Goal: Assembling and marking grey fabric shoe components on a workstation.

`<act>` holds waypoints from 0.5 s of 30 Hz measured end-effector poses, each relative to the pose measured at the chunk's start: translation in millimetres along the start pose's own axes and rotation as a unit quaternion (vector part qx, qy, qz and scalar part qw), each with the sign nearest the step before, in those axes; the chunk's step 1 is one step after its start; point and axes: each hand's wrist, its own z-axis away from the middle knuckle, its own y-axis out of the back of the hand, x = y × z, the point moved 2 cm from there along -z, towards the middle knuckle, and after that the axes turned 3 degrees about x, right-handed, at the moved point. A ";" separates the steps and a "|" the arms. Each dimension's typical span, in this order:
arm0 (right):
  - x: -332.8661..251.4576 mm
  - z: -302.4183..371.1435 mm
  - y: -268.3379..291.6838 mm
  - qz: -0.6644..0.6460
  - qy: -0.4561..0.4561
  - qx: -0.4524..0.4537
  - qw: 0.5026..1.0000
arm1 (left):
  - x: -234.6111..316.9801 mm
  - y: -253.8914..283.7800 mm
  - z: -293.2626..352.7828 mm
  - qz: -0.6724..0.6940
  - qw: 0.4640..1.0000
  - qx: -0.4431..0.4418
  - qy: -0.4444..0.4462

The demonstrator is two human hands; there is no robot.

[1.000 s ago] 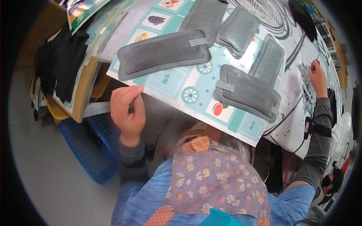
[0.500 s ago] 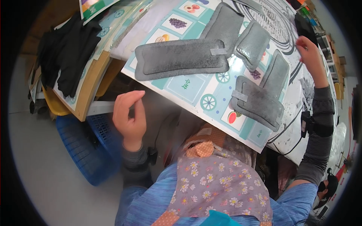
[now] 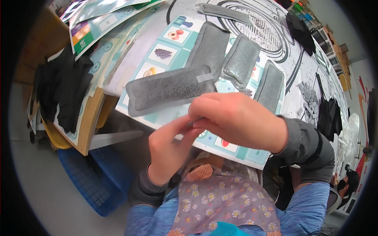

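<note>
Locate the board [image 3: 181, 51] on the table [image 3: 297, 88]. Find 4 visible pads [image 3: 167, 89] on the board: 3 side by side, 1 in front of the leftmost. Find 1 far pad [image 3: 224, 14] behind the board. At right, locate scraps [image 3: 308, 100], then fabric [image 3: 330, 118]. At left, locate a cloth pile [image 3: 65, 86] on the side table [image 3: 89, 126]; nearer, a basket [image 3: 76, 181].

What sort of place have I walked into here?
Probably a sewing or craft workshop: several grey padded pieces are laid out, black cloth is piled at the left, and small grey scraps are scattered at the right.
</note>
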 end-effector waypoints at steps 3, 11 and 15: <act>8.5 4.8 -3.4 0.010 -0.030 -0.029 0.999 | -11.5 -3.3 3.3 0.004 1.000 0.004 -0.008; 27.5 -14.6 12.7 -0.014 0.007 0.064 0.998 | -19.3 29.0 8.7 -0.039 0.996 0.082 -0.014; 24.4 -61.3 10.5 -0.145 -0.128 0.026 0.981 | -32.1 66.8 18.8 -0.035 0.971 0.237 0.006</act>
